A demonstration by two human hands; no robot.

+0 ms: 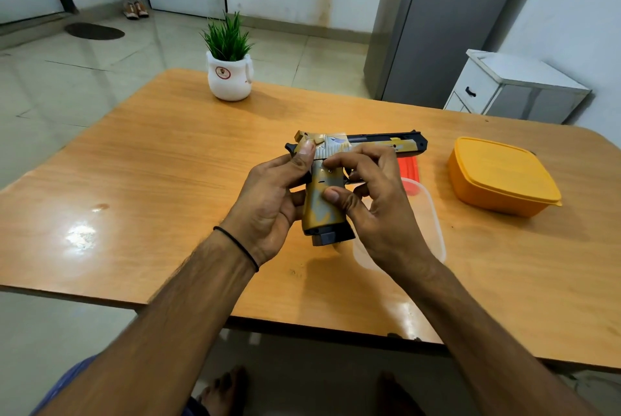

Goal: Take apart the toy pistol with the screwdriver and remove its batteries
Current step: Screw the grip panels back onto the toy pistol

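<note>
Head cam: toy pistol (323, 214) held up over the middle of the tabletop (168, 163).
Left hand (268, 207) curls round the back of the grip with its thumb on the slide. Right hand (379, 214) pinches the grip. Yellow box (500, 177) sits near the right edge.

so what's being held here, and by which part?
Toy pistol, by its grip: left hand wraps the back, thumb on the slide's rear; right hand pinches the front.

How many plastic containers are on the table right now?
2. A yellow lidded container sits toward the table's right edge; a clear container lies partly hidden behind the right hand. A red-orange item beyond it is too hidden to identify.
</note>
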